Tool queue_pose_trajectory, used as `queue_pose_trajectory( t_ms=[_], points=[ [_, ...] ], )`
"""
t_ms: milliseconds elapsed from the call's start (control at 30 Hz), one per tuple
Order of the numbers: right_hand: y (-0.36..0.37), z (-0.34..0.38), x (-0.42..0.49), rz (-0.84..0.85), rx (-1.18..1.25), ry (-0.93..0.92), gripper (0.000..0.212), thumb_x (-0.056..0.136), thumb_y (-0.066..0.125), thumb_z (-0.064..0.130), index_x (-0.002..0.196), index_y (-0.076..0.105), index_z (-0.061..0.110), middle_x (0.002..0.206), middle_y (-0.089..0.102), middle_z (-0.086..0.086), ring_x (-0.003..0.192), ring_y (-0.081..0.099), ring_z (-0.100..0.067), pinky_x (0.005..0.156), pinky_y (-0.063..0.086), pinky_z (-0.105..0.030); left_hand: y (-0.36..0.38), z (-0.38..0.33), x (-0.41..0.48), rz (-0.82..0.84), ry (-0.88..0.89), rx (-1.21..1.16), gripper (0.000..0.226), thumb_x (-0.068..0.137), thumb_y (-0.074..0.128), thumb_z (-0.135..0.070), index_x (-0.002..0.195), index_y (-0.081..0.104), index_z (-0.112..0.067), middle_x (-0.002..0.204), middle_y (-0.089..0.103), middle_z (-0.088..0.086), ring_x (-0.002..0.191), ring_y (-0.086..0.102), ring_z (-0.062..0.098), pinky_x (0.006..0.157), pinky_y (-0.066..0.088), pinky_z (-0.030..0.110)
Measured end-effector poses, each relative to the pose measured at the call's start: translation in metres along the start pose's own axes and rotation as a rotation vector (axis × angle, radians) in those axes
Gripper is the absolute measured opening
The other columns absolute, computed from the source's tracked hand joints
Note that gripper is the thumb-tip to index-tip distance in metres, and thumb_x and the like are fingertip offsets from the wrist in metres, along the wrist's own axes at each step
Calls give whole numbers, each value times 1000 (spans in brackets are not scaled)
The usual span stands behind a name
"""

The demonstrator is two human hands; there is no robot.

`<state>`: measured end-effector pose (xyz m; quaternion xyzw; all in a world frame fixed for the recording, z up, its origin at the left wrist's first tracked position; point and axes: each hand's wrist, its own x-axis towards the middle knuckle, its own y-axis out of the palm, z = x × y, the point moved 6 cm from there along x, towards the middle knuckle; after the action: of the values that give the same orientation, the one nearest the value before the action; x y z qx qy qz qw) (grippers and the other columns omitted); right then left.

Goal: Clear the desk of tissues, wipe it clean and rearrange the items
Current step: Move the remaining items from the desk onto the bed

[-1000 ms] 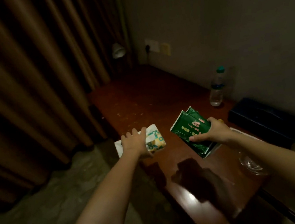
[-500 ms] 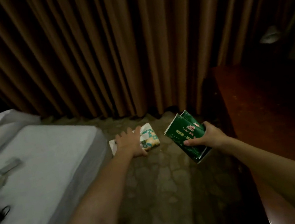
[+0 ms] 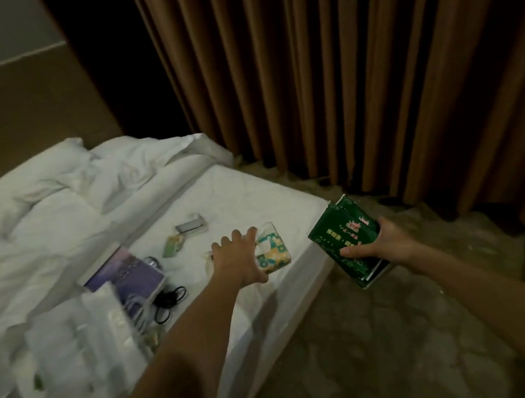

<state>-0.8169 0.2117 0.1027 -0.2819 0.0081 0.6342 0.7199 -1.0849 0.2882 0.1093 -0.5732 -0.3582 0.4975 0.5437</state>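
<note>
held a green-and-yellow patterned tissue pack (image 3: 273, 249) in the left hand (image 3: 235, 262), with fingers spread over its top and thumb curled underneath, low above the near corner of the white bed (image 3: 253, 193); could not tell whether touching the sheet. clutched a bundle of dark green packets (image 3: 347, 236) in the right hand (image 3: 380, 245), out over the floor (image 3: 381, 335) just beside the bed. saw on the sheet a purple book (image 3: 127, 273), a small grey box (image 3: 191, 226) and a crinkled plastic bag (image 3: 82, 333).
</note>
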Motion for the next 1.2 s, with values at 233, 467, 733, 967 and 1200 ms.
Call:
queue_pose_trajectory(
  t_ms=[233,467,733,967,1200],
  points=[
    [91,72,128,217,-156,-76,90,42,91,48,113,48,13,106,62,-3,95,62,-22,85,55,-41,33,105,57,92,-211,-73,98,67,74,-56,143,21,-25,131,42,10,118,46,32,99,33,47],
    [157,127,272,469,-281,-127,78,53,91,42,113,48,17,107,62,-2,97,61,-21,85,54,-41,62,158,132,145,-455,-189,104,70,74,-56,149,14,-25,141,36,12,127,40,33,109,30,49],
    [226,156,407,620,-479,-130,79,54,90,44,114,46,17,111,60,-4,99,60,-24,86,55,-43,113,192,218,259,-573,-272,109,69,73,-58,151,9,-25,144,33,12,128,38,35,109,30,51],
    [299,143,499,622,-564,-78,84,52,90,46,116,43,18,113,58,-5,101,59,-25,87,54,-44,187,244,293,285,-589,-325,107,70,71,-58,151,9,-25,144,33,12,127,39,35,107,31,49],
    [384,104,560,661,-609,-55,84,50,90,50,114,43,21,110,59,-1,101,60,-22,88,53,-42,261,292,352,298,-615,-357,106,70,70,-59,150,9,-26,142,34,11,125,40,33,106,32,48]
  ],
)
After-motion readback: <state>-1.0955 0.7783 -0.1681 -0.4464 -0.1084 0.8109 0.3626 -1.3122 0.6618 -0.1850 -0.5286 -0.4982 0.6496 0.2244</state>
